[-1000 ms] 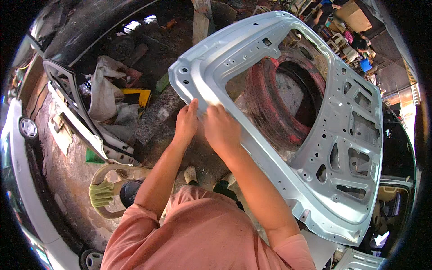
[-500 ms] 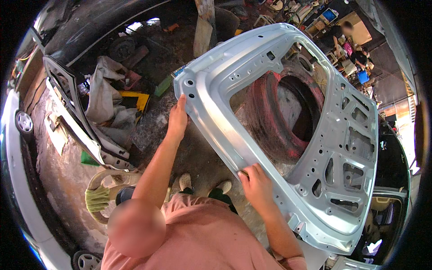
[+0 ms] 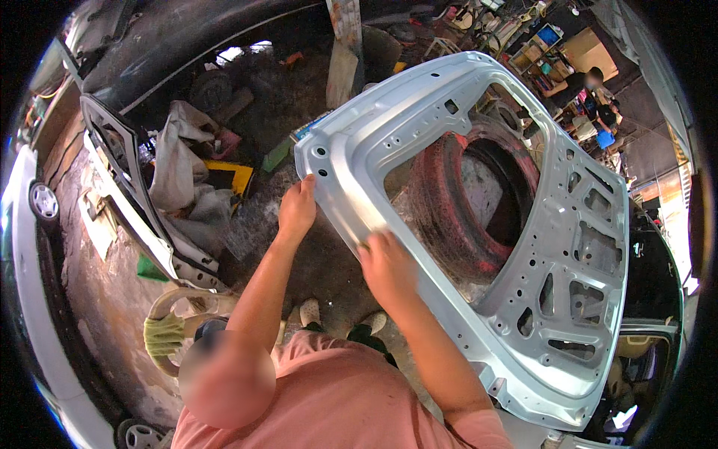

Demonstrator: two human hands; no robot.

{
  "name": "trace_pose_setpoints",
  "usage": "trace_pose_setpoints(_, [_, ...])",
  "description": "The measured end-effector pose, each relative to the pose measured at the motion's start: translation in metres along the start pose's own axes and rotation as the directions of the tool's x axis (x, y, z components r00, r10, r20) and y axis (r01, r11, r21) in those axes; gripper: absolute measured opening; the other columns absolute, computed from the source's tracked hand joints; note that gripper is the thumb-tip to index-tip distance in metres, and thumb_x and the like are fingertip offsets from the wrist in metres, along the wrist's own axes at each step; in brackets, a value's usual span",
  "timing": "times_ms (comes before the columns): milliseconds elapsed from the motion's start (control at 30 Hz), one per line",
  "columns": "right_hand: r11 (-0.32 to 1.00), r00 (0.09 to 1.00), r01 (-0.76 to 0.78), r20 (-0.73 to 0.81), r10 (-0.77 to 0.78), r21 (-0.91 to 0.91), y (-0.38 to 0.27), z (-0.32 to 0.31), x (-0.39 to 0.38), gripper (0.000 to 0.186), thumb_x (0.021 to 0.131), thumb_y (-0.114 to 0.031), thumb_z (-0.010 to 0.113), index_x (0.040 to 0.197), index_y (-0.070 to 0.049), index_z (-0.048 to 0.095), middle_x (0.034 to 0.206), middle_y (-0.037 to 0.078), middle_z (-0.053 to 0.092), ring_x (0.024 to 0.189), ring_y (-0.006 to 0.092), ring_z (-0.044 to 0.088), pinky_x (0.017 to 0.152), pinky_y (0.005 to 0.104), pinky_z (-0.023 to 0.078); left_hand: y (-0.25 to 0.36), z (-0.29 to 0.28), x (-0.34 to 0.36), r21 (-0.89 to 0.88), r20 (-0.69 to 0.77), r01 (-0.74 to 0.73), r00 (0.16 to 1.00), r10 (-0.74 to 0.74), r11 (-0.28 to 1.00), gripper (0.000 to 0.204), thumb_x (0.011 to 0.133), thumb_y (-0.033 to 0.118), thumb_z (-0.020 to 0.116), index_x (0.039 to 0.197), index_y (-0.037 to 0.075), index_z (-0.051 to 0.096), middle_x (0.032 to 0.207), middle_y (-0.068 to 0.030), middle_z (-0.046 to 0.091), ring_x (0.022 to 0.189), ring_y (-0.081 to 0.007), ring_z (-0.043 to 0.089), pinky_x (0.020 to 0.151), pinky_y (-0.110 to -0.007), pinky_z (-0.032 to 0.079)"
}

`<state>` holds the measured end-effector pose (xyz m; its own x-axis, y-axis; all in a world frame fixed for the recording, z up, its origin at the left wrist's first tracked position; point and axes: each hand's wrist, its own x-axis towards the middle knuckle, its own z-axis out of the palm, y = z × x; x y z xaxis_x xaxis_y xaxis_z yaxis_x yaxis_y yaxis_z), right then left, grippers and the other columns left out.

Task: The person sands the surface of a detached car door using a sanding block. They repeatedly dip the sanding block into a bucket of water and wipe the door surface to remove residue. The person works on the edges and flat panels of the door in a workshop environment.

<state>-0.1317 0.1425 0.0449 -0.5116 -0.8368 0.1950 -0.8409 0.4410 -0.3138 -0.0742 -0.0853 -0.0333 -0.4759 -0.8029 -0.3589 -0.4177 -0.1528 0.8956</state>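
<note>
A bare silver car tailgate panel (image 3: 568, 247) with a large window opening and several punched holes lies tilted in front of me. My left hand (image 3: 298, 209) grips its near left edge just below the corner. My right hand (image 3: 385, 262) presses down on the panel's near frame rail, fingers bent over it. What lies under the palm is hidden. A worn red tyre (image 3: 456, 209) shows through the window opening, under the panel.
A detached car door (image 3: 127, 194) leans at the left beside crumpled cloth (image 3: 179, 165) and a yellow piece (image 3: 224, 176). A white car (image 3: 30, 247) runs along the left rim. A pale chair (image 3: 168, 329) stands lower left. Another person (image 3: 591, 90) is at the far back right.
My right hand slid down the frame rail away from the left hand, then came partway back up. My left hand stayed at the corner edge. The panel shifted slightly.
</note>
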Motion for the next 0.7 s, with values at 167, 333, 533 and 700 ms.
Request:
trace_pose_setpoints(167, [0.995,0.996,-0.073,0.056,0.070,0.063,0.007,-0.023,-0.033,0.019,0.098,-0.021,0.071,0.102,-0.007,0.059,0.102,0.013,0.065,0.089,0.0377,0.071,0.073,0.0495,0.058,0.010,-0.001,-0.013,0.173,-0.062,-0.033,0.997,0.044,0.984,0.067,0.110,0.053,0.036,0.124,-0.002,0.073,0.119,-0.0306,0.073,0.121,-0.0476,0.065,0.105,-0.053,0.048])
trace_pose_setpoints(333, [1.000,0.999,-0.005,-0.032,0.004,-0.017,-0.026,0.028,0.069,0.015,0.097,-0.019,0.068,0.102,-0.006,0.062,0.103,0.015,0.067,0.088,0.0394,0.072,0.073,0.0516,0.059,-0.003,0.005,0.001,0.186,-0.051,-0.064,0.996,0.074,0.981,0.067,0.110,0.054,0.036,0.121,-0.002,0.073,0.119,-0.0318,0.072,0.120,-0.0494,0.065,0.102,-0.056,0.048])
trace_pose_setpoints(533, [0.999,0.999,-0.017,-0.028,0.016,-0.031,-0.016,0.017,0.038,0.017,0.098,-0.020,0.067,0.107,-0.007,0.061,0.108,0.015,0.066,0.090,0.0361,0.074,0.073,0.0516,0.062,-0.018,0.005,0.012,-0.003,0.006,-0.108,0.994,0.108,0.994,0.068,0.111,0.053,0.042,0.108,-0.008,0.072,0.096,-0.0300,0.074,0.095,-0.0463,0.073,0.083,-0.054,0.053])
trace_pose_setpoints(700, [0.998,0.998,-0.060,0.013,0.059,0.023,-0.003,-0.013,-0.013,0.020,0.098,-0.021,0.067,0.109,-0.006,0.061,0.108,0.015,0.065,0.094,0.0360,0.073,0.073,0.0510,0.063,-0.034,0.008,0.024,-0.076,-0.059,-0.235,0.971,0.230,0.969,0.063,0.112,0.051,0.047,0.104,-0.007,0.071,0.080,-0.0116,0.067,0.067,-0.0241,0.064,0.060,-0.040,0.048])
